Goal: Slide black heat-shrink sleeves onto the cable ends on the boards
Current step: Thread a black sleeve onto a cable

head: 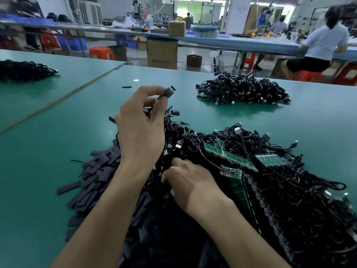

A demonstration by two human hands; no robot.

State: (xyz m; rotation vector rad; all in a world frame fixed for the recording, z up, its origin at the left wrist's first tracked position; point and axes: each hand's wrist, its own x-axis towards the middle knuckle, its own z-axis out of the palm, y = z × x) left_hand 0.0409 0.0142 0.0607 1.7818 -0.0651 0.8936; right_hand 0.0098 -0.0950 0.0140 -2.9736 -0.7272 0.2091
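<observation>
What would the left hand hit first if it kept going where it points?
Likely nothing: the left hand, gripping a small board, points away over bare table; the far cable pile sits off right. Depth unclear.

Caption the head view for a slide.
Left hand pinches a small green cable-end board; right hand rests in the tangled black cable pile.

black sleeves (92,175), green boards (229,157), teal table (48,151)

Single head-worn wide-angle view, forward and down, close over the green table (251,117).
</observation>
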